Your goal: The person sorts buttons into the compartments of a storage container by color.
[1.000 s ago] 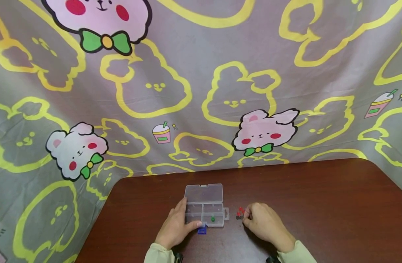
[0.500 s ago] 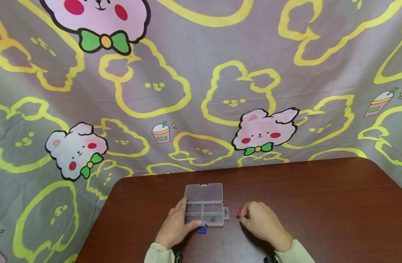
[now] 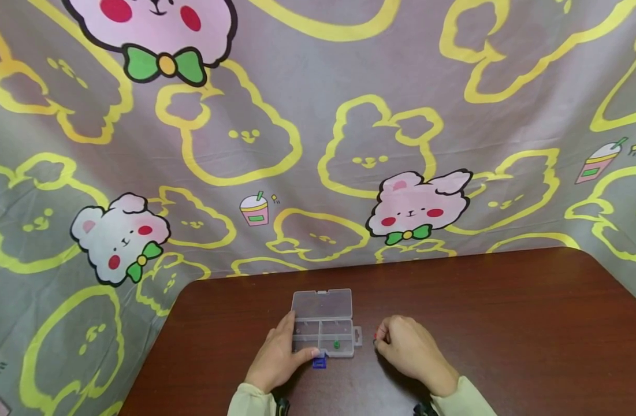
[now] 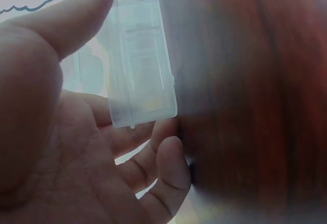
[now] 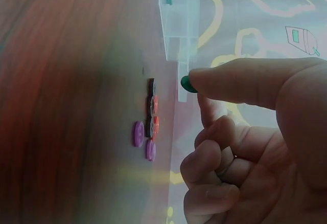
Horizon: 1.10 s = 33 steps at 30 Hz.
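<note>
Right hand slides closer to the box, green disc in its pinch

Since the earlier head frames, the right hand [image 3: 412, 352] has shifted a little to the left, so that its fingertips now cover most of the small discs on the table [image 3: 505, 323]; only a bit of red shows beside them. The left hand [image 3: 273, 355] and the clear plastic box [image 3: 306, 329] keep nearly the same places.

The right hand is closed to a pinch: thumb and forefinger hold a green disc [image 5: 188, 84] at their tips, and the other fingers curl toward the palm. Near it, in the right wrist view, black and red discs [image 5: 155, 127] lie in a close row, with a purple disc [image 5: 138, 134] on one side and a second purple disc [image 5: 150, 150] at the end.

The left hand is partly closed, gripping the left end of the box, its thumb at the front edge and its fingers along the side. The box lies with its lid [image 3: 322, 304] folded back. A green piece [image 3: 337, 345] sits in the front right compartment, and a blue latch [image 3: 319, 362] juts out at the front by the thumb. Behind the table hangs a patterned cloth [image 3: 302, 69].
</note>
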Motion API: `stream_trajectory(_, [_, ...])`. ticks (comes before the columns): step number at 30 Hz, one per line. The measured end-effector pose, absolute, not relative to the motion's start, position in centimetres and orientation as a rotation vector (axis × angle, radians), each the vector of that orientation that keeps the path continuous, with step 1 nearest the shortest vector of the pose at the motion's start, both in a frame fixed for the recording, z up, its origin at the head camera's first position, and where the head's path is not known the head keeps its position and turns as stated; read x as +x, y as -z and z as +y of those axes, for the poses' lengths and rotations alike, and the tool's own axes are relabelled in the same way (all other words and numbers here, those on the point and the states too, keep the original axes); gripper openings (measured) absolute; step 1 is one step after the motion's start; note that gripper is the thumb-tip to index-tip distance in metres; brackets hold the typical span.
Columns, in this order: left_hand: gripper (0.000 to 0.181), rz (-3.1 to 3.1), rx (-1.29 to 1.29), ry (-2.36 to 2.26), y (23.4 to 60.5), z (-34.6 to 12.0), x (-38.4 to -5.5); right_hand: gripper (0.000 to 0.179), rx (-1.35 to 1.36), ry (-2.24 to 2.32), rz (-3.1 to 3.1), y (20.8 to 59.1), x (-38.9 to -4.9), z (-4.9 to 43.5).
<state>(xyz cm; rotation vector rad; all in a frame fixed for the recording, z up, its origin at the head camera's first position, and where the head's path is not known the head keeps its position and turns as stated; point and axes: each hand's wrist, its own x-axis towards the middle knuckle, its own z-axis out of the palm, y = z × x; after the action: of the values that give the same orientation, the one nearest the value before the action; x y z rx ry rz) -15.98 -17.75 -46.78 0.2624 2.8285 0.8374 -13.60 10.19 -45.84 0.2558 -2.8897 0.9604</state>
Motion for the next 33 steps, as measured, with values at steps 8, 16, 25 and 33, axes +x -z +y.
stream_trajectory(8, [0.102, 2.826, 0.269, -0.843, 46.6, -17.6, -16.0, 0.023, 0.266, -0.917, -2.866, 45.7, -13.7, 9.8])
stream_trajectory(16, [0.102, 2.819, 0.26, -0.837, 46.5, -17.6, -16.0, 0.024, 0.281, -0.889, -2.845, 45.7, -13.8, 9.2])
stream_trajectory(25, [0.103, 2.791, 0.199, -0.833, 46.3, -17.6, -16.0, 0.025, 0.296, -0.893, -2.823, 45.5, -13.7, 8.4])
stream_trajectory(33, [0.103, 2.806, 0.213, -0.828, 46.4, -17.6, -15.9, 0.024, 0.323, -0.887, -2.798, 45.5, -13.6, 7.9])
